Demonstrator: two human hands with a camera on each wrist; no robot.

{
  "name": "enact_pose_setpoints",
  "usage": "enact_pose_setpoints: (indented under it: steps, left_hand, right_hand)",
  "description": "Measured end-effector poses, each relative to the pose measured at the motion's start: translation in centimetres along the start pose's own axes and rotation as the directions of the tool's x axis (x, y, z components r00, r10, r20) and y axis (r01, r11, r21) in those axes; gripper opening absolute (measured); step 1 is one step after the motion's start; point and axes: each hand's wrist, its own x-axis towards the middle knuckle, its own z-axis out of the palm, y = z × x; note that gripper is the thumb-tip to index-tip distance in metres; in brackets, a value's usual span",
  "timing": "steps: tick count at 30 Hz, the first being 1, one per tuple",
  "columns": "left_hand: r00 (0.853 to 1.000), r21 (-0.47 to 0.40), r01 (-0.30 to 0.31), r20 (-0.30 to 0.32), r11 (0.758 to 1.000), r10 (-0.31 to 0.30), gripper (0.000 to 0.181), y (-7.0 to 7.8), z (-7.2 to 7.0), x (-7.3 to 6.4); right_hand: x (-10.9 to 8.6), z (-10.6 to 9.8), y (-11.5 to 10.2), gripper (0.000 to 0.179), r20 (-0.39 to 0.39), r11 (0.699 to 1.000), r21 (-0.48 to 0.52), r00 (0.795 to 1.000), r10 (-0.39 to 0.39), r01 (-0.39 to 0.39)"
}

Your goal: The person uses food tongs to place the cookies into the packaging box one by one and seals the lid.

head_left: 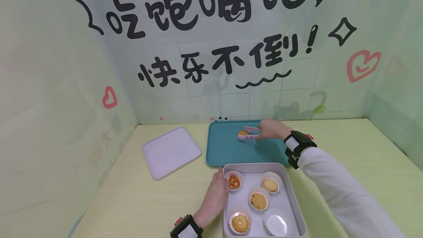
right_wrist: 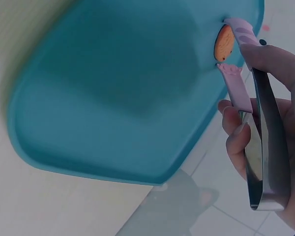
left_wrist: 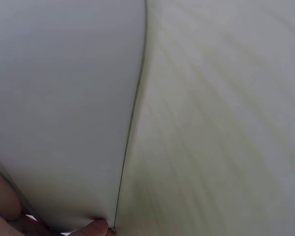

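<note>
My right hand (head_left: 273,129) grips a pair of metal tongs (right_wrist: 271,157) with pink tips. Between those tips is a round golden cookie (right_wrist: 224,43), at the far part of the teal tray (head_left: 231,153). Whether the tips squeeze the cookie, I cannot tell. My left hand (head_left: 216,193) holds the left wall of a deep white pan (head_left: 293,190) at its rim; a fingertip (left_wrist: 92,229) presses on the wall in the left wrist view. In the pan, white paper cups hold a lattice-topped tart (head_left: 234,182), a pale cookie (head_left: 270,185), a speckled cookie (head_left: 258,201) and a flower-shaped cookie (head_left: 240,223).
One paper cup (head_left: 277,225) at the pan's near right holds no cookie. A flat lilac tray (head_left: 172,153) lies left of the teal one on the pale wooden table (head_left: 132,201). A printed wall (head_left: 205,98) rises behind, with side panels left and right.
</note>
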Motion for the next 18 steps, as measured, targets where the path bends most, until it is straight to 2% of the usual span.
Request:
enact_pose_setpoints:
  steps: [11,18]
  left_hand:
    - [1.000,-0.011,0.001,-0.002,1.000,-0.001,0.041,0.09,0.07,0.04]
    - [1.000,-0.016,-0.001,-0.004,1.000,0.001,0.041,-0.08,0.09,-0.03]
  right_hand:
    - [0.29,0.32,-0.05,0.026,-0.007,1.000,-0.025,1.000,-0.001,0.001]
    - [-0.27,0.21,-0.20,0.025,-0.030,0.998,-0.053,0.999,-0.036,0.034]
